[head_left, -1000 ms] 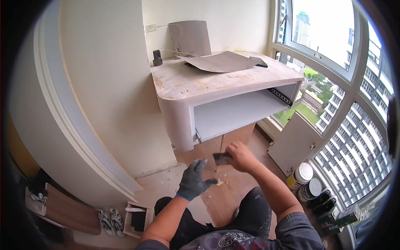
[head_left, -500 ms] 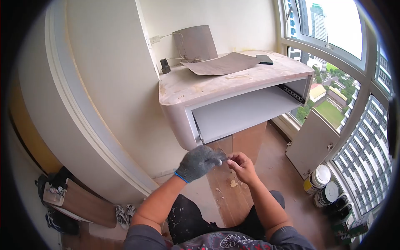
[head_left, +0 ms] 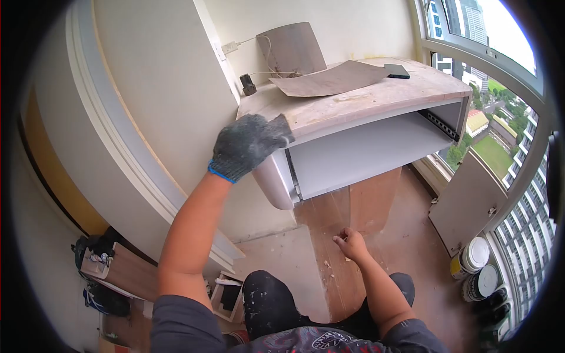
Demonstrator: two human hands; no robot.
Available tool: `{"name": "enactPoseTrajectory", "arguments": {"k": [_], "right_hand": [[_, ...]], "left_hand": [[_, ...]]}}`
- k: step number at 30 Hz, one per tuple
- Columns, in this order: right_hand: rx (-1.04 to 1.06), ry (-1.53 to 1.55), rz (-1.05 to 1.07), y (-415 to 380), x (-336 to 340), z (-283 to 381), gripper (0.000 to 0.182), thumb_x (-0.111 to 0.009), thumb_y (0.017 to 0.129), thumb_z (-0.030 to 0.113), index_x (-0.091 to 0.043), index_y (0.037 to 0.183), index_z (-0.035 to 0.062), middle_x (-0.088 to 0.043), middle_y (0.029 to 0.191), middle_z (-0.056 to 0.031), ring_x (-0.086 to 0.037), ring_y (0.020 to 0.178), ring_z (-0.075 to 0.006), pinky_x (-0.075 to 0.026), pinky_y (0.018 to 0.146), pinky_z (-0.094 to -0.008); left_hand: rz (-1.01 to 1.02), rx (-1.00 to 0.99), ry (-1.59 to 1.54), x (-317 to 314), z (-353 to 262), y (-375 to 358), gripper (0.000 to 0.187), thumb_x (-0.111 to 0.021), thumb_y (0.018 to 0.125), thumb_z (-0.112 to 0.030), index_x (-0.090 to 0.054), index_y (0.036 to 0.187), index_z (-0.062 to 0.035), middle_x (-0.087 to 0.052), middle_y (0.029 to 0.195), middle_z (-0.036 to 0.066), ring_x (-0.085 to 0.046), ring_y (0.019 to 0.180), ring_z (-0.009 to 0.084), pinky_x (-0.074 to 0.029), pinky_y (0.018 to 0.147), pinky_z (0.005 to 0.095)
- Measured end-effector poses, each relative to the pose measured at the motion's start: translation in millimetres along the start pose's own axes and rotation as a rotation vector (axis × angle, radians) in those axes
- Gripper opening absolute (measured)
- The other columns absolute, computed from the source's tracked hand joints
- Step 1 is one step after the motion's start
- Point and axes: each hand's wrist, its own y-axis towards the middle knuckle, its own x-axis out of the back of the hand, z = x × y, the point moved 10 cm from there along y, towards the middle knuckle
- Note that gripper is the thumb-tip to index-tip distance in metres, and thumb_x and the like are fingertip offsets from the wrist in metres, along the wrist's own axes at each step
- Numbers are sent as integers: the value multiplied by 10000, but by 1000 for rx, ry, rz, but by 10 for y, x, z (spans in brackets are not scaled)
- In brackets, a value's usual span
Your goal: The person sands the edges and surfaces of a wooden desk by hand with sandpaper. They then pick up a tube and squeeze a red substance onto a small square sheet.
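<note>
Across my feed stands the pale bench (head_left: 429, 88), a curved sheet (head_left: 332, 80) on top. At the bench's near left corner I see the gloved left hand (head_left: 244, 142); lower, the bare right hand (head_left: 351, 244) curls, though I cannot tell whether it grips anything. Clamped in the left hand's fingers is a dark flat piece (head_left: 281, 125).

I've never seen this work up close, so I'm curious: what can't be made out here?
Head view: the held end of the flat piece, covered by the gloved left hand.
Head view: the inside of the bare right hand, hidden by its own curl.
Head view: part of the countertop, covered by the curved sheet.
Head view: the shirt, cut off by the bottom edge.
</note>
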Motion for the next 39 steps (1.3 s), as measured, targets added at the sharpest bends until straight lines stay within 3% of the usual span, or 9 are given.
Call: {"name": "enactPoseTrajectory", "arguments": {"k": [3, 7, 11, 16, 19, 24, 29, 36, 39], "right_hand": [[-50, 192, 31, -66, 125, 260, 294, -766, 854, 252, -690, 929, -22, -705, 868, -187, -684, 779, -291, -539, 725, -377], [-64, 55, 62, -44, -74, 47, 334, -771, 853, 291, -701, 955, -19, -710, 869, -164, -687, 781, -271, -541, 731, -376], [-33, 30, 38, -66, -23, -68, 311, -773, 860, 280, -698, 956, -7, -685, 790, -129, -643, 709, -214, -524, 689, -348], [-202, 115, 34, -77, 182, 11, 370, -770, 835, 308, -707, 990, -23, -709, 932, -208, -694, 862, -343, -544, 779, -411], [-55, -26, 112, -39, -145, -13, 374, -775, 837, 313, -707, 993, -20, -716, 900, -187, -696, 828, -310, -545, 761, -391], [-112, 59, 129, -66, 62, 70, 380, -775, 835, 317, -706, 991, -23, -715, 895, -195, -696, 835, -315, -544, 764, -393], [-169, 93, 117, -27, 17, -78, 381, -770, 834, 318, -707, 992, -23, -715, 917, -208, -699, 863, -331, -545, 779, -403], [-110, -33, 157, -121, -91, 11, 379, -770, 845, 323, -705, 994, -20, -721, 897, -186, -699, 829, -292, -545, 759, -382], [-147, 40, 138, -162, 33, 3, 372, -770, 850, 324, -703, 990, -15, -722, 885, -179, -699, 813, -279, -545, 747, -377]], "left_hand": [[171, 37, 81, -22, 64, -136, 209, -727, 865, -327, -724, 950, -136, -637, 845, 86, -621, 768, 263, -533, 700, 385], [-150, -9, -38, -59, -125, 117, 235, -717, 871, -381, -704, 864, -147, -628, 813, 73, -633, 743, 274, -533, 654, 411], [-79, -146, 40, 65, -118, 0, 206, -762, 806, -272, -759, 997, -196, -676, 845, 50, -634, 764, 250, -540, 697, 378], [-91, 36, -13, 149, -38, 135, 246, -782, 815, -368, -710, 879, -141, -619, 768, 43, -619, 707, 252, -536, 648, 382], [-119, 90, -73, -61, -230, 456, 325, -793, 802, -420, -683, 857, -120, -605, 757, 60, -617, 704, 261, -530, 635, 375], [26, 82, -37, 45, 46, -58, 389, -799, 783, -460, -652, 831, -104, -602, 756, 65, -615, 696, 269, -521, 623, 388], [-109, 48, -72, 1, 98, 20, 442, -784, 766, -520, -624, 806, -110, -583, 713, 97, -622, 680, 298, -520, 635, 429], [-137, -68, -11, 82, -143, 82, 382, -759, 827, -453, -717, 1032, -134, -676, 876, 93, -650, 786, 284, -544, 689, 390], [86, 67, -98, -36, 154, -29, 378, -751, 840, -431, -721, 1085, -147, -679, 891, 93, -652, 805, 281, -544, 732, 387]]}}
